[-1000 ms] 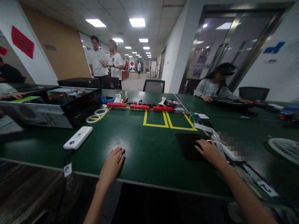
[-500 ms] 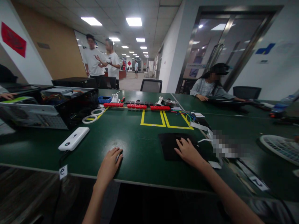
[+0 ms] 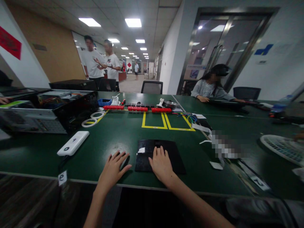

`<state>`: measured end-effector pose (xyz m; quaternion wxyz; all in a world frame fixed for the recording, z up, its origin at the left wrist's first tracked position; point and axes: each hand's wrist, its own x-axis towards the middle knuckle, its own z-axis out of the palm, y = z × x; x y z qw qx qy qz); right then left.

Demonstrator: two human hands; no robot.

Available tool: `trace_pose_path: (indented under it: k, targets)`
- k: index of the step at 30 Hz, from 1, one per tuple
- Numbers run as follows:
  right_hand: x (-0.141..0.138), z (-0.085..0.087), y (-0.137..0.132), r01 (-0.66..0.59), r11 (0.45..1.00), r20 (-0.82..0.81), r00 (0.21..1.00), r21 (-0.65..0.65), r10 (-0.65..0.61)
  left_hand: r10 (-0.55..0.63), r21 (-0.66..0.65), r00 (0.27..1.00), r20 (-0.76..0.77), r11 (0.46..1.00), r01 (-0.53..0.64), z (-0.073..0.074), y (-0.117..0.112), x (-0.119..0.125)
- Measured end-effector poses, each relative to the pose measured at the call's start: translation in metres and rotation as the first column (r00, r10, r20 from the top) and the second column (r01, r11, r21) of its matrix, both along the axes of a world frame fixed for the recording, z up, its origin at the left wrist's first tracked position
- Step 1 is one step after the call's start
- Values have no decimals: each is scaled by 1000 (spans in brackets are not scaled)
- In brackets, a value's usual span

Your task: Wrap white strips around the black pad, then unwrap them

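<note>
A flat, glossy black panel lies on the green table in front of me, with a small bright patch near its left side. My right hand rests palm down on the panel, fingers stretched out. Just left of the panel, my left hand hovers over or touches the tabletop. Its fingers are spread and hold nothing. Farther left lies a white oblong device with handwritten marks and a black cable.
An open computer case stands at left, beside white rings. Red strips line the back, behind yellow tape outlines. A white mesh fan cover lies at right. Another person sits across the table.
The black panel has shifted left across the table along with my right hand. My left hand's fingers have spread wider. The view has turned slightly right.
</note>
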<state>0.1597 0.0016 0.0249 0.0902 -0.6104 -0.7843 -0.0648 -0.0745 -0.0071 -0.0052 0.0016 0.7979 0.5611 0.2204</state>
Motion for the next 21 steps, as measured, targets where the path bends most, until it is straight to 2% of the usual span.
trace_pose_path:
  k: [6,11,13,15,18,21]
  targets:
    - [-23,-4,-7,4,1000,-21,1000,17,-4,-112,-48,993,-35,993,110,4,-2,-1]
    - [-13,5,-5,-57,997,-21,998,53,58,-127,-72,991,-36,990,124,5,-2,-2]
    - [2,15,0,-100,994,-58,993,41,102,-129,-78,991,-35,989,126,5,-3,-2]
    - [24,25,6,-88,994,-105,990,64,94,-134,-83,990,-35,988,131,5,-3,-2]
    - [68,38,15,49,979,-158,987,199,-17,-134,-81,991,-24,988,132,5,-3,-2]
    - [122,46,18,234,903,-106,972,359,-210,-131,-72,991,-16,989,130,6,-4,-2]
